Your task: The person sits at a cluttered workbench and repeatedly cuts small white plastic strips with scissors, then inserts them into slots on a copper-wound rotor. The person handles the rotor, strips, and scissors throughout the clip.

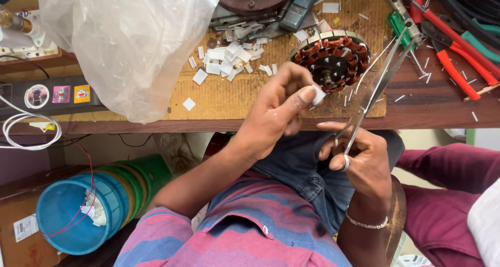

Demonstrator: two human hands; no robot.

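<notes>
The right hand [364, 160] grips long steel scissors [376, 87], whose blades point up and away to the right over the round copper-wound stator [333, 59]. The left hand [281, 108] pinches a small white paper piece [318, 94] just beside the stator. Far left, three small square coloured stickers [60, 94] sit in a row on a black strip [15, 98].

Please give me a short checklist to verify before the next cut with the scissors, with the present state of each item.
1. Left hand pinches the small white paper piece: ok.
2. Right hand holds the scissors: ok.
3. Scissor blades open: ok.
4. Fingers clear of the blades: cannot tell.
5. Copper-wound motor part lies flat on the workbench: ok.
6. Cut paper pieces heaped away from the hands: ok.
</notes>
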